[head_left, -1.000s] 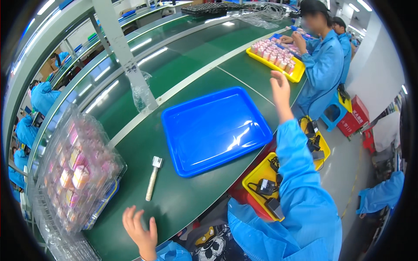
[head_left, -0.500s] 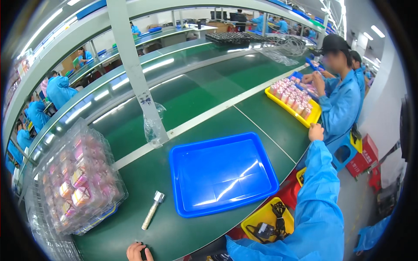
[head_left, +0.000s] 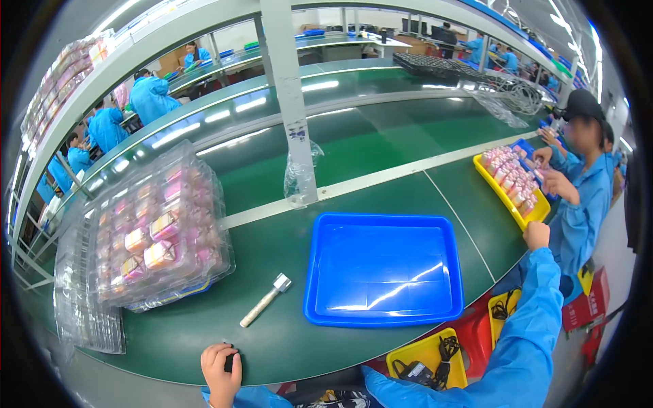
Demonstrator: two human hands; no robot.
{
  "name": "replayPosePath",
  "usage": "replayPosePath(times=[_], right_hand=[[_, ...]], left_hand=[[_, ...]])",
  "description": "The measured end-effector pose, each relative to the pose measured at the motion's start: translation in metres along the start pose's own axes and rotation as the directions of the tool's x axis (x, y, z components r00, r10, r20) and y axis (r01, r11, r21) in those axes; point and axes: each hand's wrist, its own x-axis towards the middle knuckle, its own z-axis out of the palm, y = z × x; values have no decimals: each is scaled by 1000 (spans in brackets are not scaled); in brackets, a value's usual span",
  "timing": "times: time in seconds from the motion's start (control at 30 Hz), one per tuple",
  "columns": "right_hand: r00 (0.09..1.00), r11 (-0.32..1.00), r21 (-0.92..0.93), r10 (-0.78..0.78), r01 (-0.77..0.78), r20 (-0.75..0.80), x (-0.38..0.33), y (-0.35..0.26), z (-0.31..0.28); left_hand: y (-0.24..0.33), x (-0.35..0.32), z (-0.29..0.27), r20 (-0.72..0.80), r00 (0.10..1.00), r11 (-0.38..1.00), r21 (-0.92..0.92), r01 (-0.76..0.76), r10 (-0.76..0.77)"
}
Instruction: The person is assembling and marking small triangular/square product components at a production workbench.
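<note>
My right hand [head_left: 537,235] reaches far out to the right, closed on the near corner of a yellow tray [head_left: 502,197]. Upright pink-and-white wrapped cylinders [head_left: 510,173] crowd that tray. At the table's front edge, my left hand [head_left: 219,370] curls around a small black object [head_left: 230,360], mostly hidden by the fingers. Between my hands a shallow blue tray [head_left: 384,262] lies bare on the green table. Nearer the left hand is a short tool [head_left: 264,304] with a pale wrapped handle and a square metal head.
Stacked clear plastic trays [head_left: 160,231] with pink-and-white pieces stand at left. A metal post [head_left: 289,109] rises behind the blue tray. A co-worker in blue [head_left: 588,197] sits at right, hands by the yellow tray. Below the edge, a yellow bin [head_left: 428,357] holds black cables.
The view has swung left, so the table's things appear farther right. My left hand has come further into view over the table edge. My right hand still grips the yellow tray's corner.
</note>
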Motion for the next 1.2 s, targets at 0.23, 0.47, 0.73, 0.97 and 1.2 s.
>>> replayPosePath(times=[0.23, 0.47, 0.73, 0.97, 1.2], right_hand=[[943, 975, 150, 199, -163, -265, -2, -13, 1], [880, 793, 487, 465, -366, -96, -17, -19, -16], [744, 411, 815, 667, -408, 36, -1, -13, 1], [509, -621, 780, 697, 76, 505, 31, -3, 36], [601, -665, 714, 486, -217, 635, 43, 31, 30]], left_hand=[[3, 3, 5, -49, 999, 1000, -1, 12, -12], [9, 5, -4, 33, 996, 997, 16, -80, 79], [3, 2, -4, 57, 996, 997, 33, -65, 63], [5, 4, -3, 67, 997, 999, 23, -41, 39], [2, 7, 2, 73, 996, 998, 22, -59, 57]])
